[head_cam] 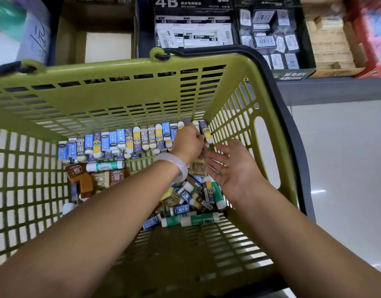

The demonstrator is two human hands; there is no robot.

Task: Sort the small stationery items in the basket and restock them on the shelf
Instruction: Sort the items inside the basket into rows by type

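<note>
The left hand has its fingers curled down onto the far end of a yellow-and-navy eraser at the far right corner of the green basket, pinching it against the row; a pale bangle circles that wrist. Just beside it the right hand lies palm up, fingers spread and relaxed, holding nothing.

The eraser's long axis runs from the basket's far wall toward the person, like the row of erasers packed side by side along that wall — blue, navy and beige sleeves. A loose heap of erasers and glue sticks lies under both wrists near the right wall. Brown erasers sit by the left wall. Beyond the rim, shelf boxes of 4B erasers.
</note>
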